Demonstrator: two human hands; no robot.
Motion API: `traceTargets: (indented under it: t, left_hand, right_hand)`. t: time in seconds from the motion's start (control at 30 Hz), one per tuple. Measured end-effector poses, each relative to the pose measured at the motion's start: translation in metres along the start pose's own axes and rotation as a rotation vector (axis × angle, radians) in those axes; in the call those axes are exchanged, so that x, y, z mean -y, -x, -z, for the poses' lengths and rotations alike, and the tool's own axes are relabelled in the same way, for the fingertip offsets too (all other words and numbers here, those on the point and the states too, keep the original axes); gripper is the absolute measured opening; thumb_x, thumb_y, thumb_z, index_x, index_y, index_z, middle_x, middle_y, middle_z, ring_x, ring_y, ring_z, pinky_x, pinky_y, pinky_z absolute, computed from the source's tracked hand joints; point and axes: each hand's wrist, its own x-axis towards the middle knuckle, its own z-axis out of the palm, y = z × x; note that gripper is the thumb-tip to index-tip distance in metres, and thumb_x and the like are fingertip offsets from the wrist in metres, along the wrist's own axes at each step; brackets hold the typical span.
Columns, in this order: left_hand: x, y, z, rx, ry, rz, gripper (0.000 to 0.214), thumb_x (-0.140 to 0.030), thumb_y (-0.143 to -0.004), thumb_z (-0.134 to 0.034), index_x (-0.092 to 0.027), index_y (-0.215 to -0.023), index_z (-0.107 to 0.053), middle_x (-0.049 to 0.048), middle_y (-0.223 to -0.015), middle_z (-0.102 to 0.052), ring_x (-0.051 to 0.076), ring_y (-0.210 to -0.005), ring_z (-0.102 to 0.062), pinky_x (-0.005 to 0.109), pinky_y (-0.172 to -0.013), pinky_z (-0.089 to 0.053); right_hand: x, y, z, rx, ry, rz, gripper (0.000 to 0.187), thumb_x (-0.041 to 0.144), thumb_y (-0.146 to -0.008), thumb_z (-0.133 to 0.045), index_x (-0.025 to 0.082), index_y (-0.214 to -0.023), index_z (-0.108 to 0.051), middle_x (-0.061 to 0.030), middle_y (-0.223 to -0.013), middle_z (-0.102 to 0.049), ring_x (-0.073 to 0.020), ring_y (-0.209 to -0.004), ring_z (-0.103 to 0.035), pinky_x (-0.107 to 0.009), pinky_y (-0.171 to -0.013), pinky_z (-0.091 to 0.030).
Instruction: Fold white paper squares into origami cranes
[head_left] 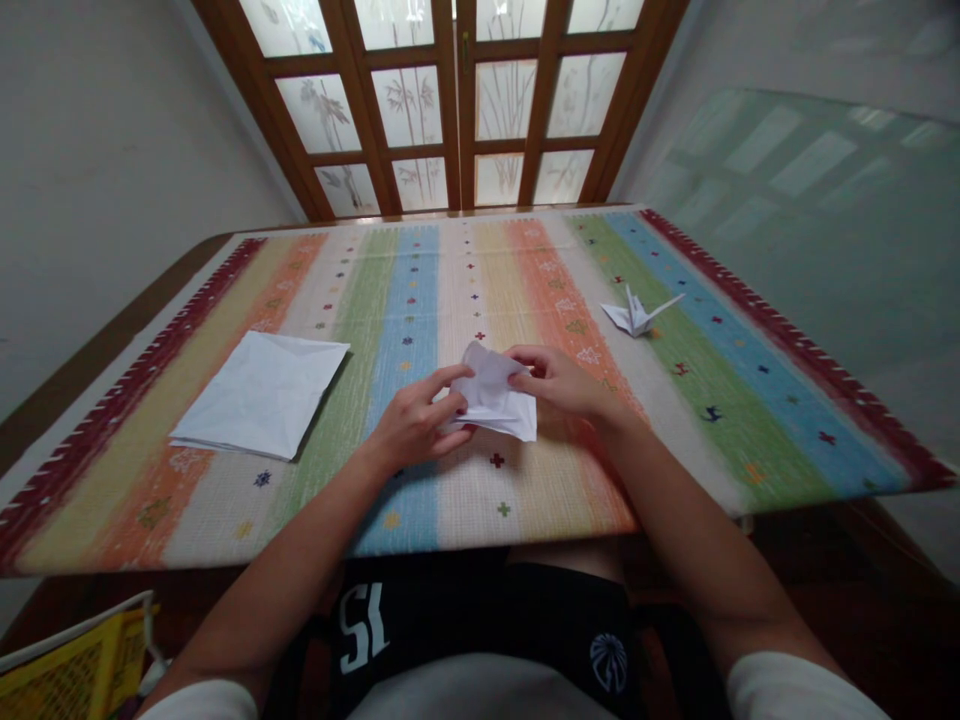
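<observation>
A partly folded sheet of white paper (pixel 491 392) is between my two hands, just above the striped tablecloth. Its layers stand apart, with one flap raised toward the back. My left hand (pixel 420 415) grips the paper's left side, fingers curled around the edge. On the right, my right hand (pixel 551 380) pinches the upper right edge between thumb and fingers. A stack of white paper squares (pixel 259 393) lies to the left of my left hand. Farther off to the right sits a folded white paper crane (pixel 634 315), its wings and points sticking up.
The tablecloth (pixel 405 500) has coloured stripes and covers the table up to its near edge. A glass-paned wooden door (pixel 457 110) stands behind the table. A yellow plastic basket (pixel 82 670) is at the lower left, below table height. A glass board leans at the right wall.
</observation>
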Motion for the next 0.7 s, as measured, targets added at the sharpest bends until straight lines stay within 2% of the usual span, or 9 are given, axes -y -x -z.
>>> traceTargets:
  t: [0.13,0.23,0.3,0.43,0.5,0.57,0.7]
  left_hand:
    - [0.002,0.002,-0.001,-0.077,0.029,-0.001,0.013,-0.026,-0.094,-0.073,-0.021,-0.104,-0.066,0.0146,-0.152,-0.058,0.027,-0.118,-0.074,0.043,-0.098,-0.069]
    - [0.002,0.002,-0.003,-0.011,0.007,-0.028,0.030,-0.022,-0.090,-0.077,-0.023,-0.119,-0.068,0.0138,-0.159,-0.051,0.028,-0.122,-0.072,0.044,-0.098,-0.070]
    - [0.000,0.000,-0.006,0.033,-0.024,-0.046,0.033,-0.019,-0.092,-0.075,-0.023,-0.124,-0.068,0.0141,-0.163,-0.048,0.027,-0.124,-0.072,0.042,-0.096,-0.070]
    - [-0.006,-0.006,-0.009,0.106,-0.136,-0.134,0.009,-0.014,-0.103,-0.062,-0.018,-0.104,-0.070,0.0150,-0.152,-0.062,0.023,-0.114,-0.073,0.034,-0.085,-0.067]
    - [-0.010,-0.009,-0.010,0.150,-0.219,-0.185,0.012,-0.015,-0.106,-0.059,-0.018,-0.101,-0.070,0.0139,-0.141,-0.070,0.023,-0.109,-0.072,0.032,-0.079,-0.064]
    - [-0.014,-0.010,-0.010,0.173,-0.287,-0.231,0.015,-0.016,-0.108,-0.057,-0.018,-0.102,-0.070,0.0118,-0.132,-0.074,0.022,-0.104,-0.071,0.031,-0.076,-0.061]
    - [-0.018,-0.011,-0.009,0.171,-0.339,-0.258,0.018,-0.016,-0.110,-0.054,-0.018,-0.101,-0.070,0.0095,-0.124,-0.076,0.020,-0.097,-0.069,0.030,-0.074,-0.057]
  right_hand:
    - [-0.002,-0.002,0.005,0.031,-0.103,-0.065,0.022,0.036,-0.082,-0.074,0.021,-0.098,-0.075,-0.0030,-0.093,-0.075,-0.0200,-0.083,-0.068,-0.028,-0.072,-0.053]
    - [-0.001,-0.002,0.004,0.041,-0.088,-0.083,0.023,0.033,-0.080,-0.074,0.021,-0.099,-0.075,-0.0031,-0.097,-0.075,-0.0206,-0.087,-0.069,-0.029,-0.074,-0.054]
    - [-0.001,-0.001,0.002,0.036,-0.021,-0.091,0.024,0.029,-0.077,-0.073,0.021,-0.099,-0.074,-0.0036,-0.099,-0.076,-0.0222,-0.090,-0.070,-0.030,-0.077,-0.055]
    - [-0.002,0.002,-0.007,-0.022,0.211,-0.129,0.023,0.021,-0.075,-0.068,0.020,-0.097,-0.073,-0.0042,-0.096,-0.076,-0.0231,-0.087,-0.069,-0.031,-0.075,-0.052]
    - [-0.001,0.003,-0.014,-0.078,0.341,-0.130,0.014,0.024,-0.076,-0.073,0.020,-0.089,-0.071,-0.0032,-0.087,-0.073,-0.0213,-0.079,-0.065,-0.030,-0.071,-0.047]
    - [0.000,0.004,-0.022,-0.126,0.435,-0.128,0.015,0.030,-0.078,-0.079,0.020,-0.081,-0.068,-0.0020,-0.079,-0.070,-0.0197,-0.073,-0.062,-0.029,-0.066,-0.041]
    - [0.003,0.003,-0.036,-0.187,0.519,-0.102,0.008,0.019,-0.077,-0.076,0.021,-0.080,-0.068,-0.0022,-0.077,-0.071,-0.0192,-0.070,-0.060,-0.029,-0.063,-0.036]
